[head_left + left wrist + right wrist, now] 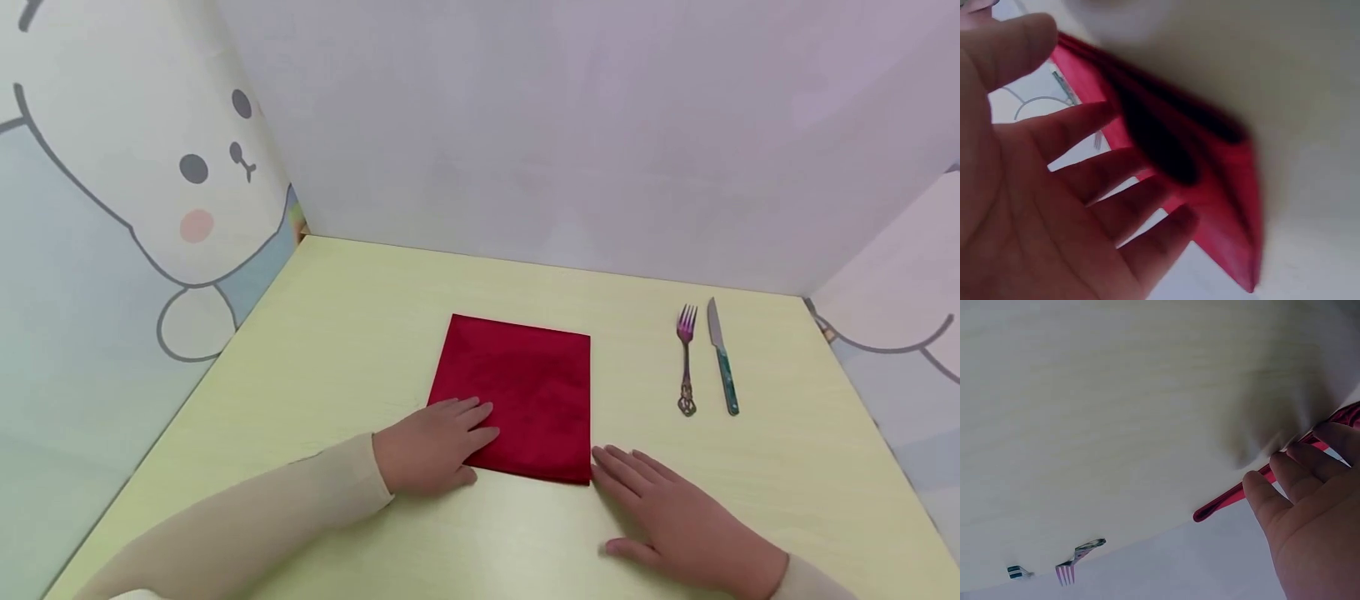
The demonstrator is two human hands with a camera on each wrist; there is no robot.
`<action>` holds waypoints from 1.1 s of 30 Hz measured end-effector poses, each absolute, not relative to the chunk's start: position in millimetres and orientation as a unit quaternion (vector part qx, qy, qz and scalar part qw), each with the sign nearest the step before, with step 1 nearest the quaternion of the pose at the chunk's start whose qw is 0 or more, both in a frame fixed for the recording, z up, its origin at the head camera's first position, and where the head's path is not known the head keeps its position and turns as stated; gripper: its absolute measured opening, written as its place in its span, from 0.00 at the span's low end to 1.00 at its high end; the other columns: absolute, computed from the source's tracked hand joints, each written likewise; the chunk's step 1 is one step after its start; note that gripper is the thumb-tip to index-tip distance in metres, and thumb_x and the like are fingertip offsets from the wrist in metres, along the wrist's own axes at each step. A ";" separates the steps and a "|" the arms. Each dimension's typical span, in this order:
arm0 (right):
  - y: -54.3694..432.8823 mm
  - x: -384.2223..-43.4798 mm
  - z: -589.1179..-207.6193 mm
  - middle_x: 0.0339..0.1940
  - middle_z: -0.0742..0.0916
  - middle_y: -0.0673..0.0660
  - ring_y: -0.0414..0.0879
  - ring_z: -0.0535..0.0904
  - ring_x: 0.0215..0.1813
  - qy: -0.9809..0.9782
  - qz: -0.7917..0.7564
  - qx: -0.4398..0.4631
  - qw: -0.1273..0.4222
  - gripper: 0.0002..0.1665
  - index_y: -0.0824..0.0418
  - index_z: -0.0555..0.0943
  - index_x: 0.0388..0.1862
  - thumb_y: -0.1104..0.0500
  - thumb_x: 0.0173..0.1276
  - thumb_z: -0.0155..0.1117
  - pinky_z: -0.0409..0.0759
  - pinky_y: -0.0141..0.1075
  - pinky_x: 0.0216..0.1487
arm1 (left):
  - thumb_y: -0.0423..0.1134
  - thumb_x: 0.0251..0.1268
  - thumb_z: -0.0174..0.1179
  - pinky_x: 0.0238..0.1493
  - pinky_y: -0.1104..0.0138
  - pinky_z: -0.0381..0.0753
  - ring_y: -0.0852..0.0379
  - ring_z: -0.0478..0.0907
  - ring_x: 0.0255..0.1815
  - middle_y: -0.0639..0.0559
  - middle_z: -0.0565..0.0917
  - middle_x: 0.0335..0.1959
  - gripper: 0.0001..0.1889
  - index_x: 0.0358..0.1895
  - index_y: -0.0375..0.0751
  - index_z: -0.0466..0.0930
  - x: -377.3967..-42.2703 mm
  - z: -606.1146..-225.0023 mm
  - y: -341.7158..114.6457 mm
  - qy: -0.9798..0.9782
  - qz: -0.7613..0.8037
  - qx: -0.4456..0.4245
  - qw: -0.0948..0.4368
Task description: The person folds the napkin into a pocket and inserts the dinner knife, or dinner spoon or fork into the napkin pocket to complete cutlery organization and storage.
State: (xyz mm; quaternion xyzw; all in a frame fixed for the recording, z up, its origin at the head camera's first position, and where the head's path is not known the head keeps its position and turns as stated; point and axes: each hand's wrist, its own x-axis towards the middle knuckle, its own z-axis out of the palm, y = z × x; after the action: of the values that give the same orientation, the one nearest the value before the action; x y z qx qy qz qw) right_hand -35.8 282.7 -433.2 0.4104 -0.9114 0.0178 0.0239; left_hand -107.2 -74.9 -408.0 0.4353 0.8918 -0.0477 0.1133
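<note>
A folded red cloth (525, 383) lies flat on the pale yellow table, roughly square, with its layered edge showing in the left wrist view. My left hand (435, 446) rests on the cloth's lower left part, fingers straight and spread, thumb over the table just off the near edge. At the cloth's lower right corner is my right hand (682, 525), its straight fingertips beside or touching the corner and its thumb spread out to the left. Neither hand grips anything. The right wrist view shows the right fingers (1297, 475) along the red edge.
Right of the cloth lie a fork (686, 358) with an ornate handle and a knife (723, 358) with a green handle, side by side, tips pointing away. A pale grey wall (555, 150) borders the table (360, 308) behind; panels with cartoon animals stand at both sides.
</note>
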 end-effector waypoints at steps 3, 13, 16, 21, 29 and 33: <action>284.2 -35.4 -435.0 0.79 0.71 0.54 0.54 0.68 0.77 -0.911 0.016 0.410 0.029 0.49 0.57 0.70 0.78 0.26 0.71 0.57 0.34 0.29 0.79 | 0.57 0.71 0.63 0.76 0.58 0.63 0.47 0.66 0.76 0.47 0.71 0.75 0.31 0.72 0.49 0.74 -109.9 -401.2 -60.4 0.889 -0.062 0.441 0.109; 284.7 -34.7 -436.3 0.78 0.72 0.52 0.53 0.68 0.77 -0.913 0.029 0.405 0.034 0.47 0.52 0.72 0.78 0.26 0.70 0.58 0.36 0.28 0.79 | 0.65 0.66 0.65 0.46 0.71 0.76 0.64 0.74 0.42 0.62 0.79 0.45 0.25 0.59 0.58 0.79 -107.9 -389.0 25.9 0.868 -0.079 0.484 0.081; 283.7 -33.6 -438.0 0.79 0.70 0.51 0.53 0.67 0.77 -0.911 0.031 0.410 0.039 0.48 0.52 0.70 0.79 0.26 0.70 0.59 0.37 0.30 0.80 | 0.67 0.64 0.64 0.47 0.71 0.76 0.64 0.74 0.42 0.63 0.79 0.46 0.27 0.60 0.59 0.78 -105.7 -391.8 46.8 0.868 -0.084 0.481 0.087; 282.0 -32.9 -439.0 0.82 0.66 0.49 0.51 0.64 0.79 -0.906 0.037 0.419 0.053 0.50 0.51 0.65 0.82 0.27 0.69 0.61 0.41 0.33 0.80 | 0.66 0.61 0.68 0.42 0.70 0.76 0.65 0.74 0.34 0.64 0.79 0.38 0.22 0.51 0.59 0.79 -105.6 -396.9 65.7 0.877 -0.063 0.461 0.124; 281.2 -25.0 -435.5 0.83 0.64 0.48 0.50 0.65 0.79 -0.911 0.028 0.411 0.034 0.52 0.50 0.59 0.84 0.26 0.71 0.58 0.37 0.28 0.79 | 0.58 0.64 0.70 0.45 0.71 0.80 0.64 0.79 0.37 0.63 0.83 0.40 0.17 0.51 0.59 0.83 -111.0 -398.5 74.6 0.869 -0.102 0.467 0.124; 284.2 -20.6 -436.7 0.81 0.68 0.50 0.52 0.67 0.77 -0.908 0.026 0.415 0.047 0.50 0.53 0.64 0.82 0.27 0.71 0.58 0.39 0.30 0.79 | 0.55 0.63 0.72 0.41 0.72 0.80 0.64 0.78 0.34 0.63 0.83 0.36 0.12 0.44 0.59 0.83 -116.2 -399.4 73.1 0.866 -0.103 0.474 0.123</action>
State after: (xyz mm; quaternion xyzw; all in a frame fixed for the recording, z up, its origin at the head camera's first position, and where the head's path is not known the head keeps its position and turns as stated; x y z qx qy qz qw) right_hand -20.6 284.2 -436.7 0.4150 -0.9082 0.0255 0.0468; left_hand -116.2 73.1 -399.4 0.4741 0.8658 -0.1025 0.1230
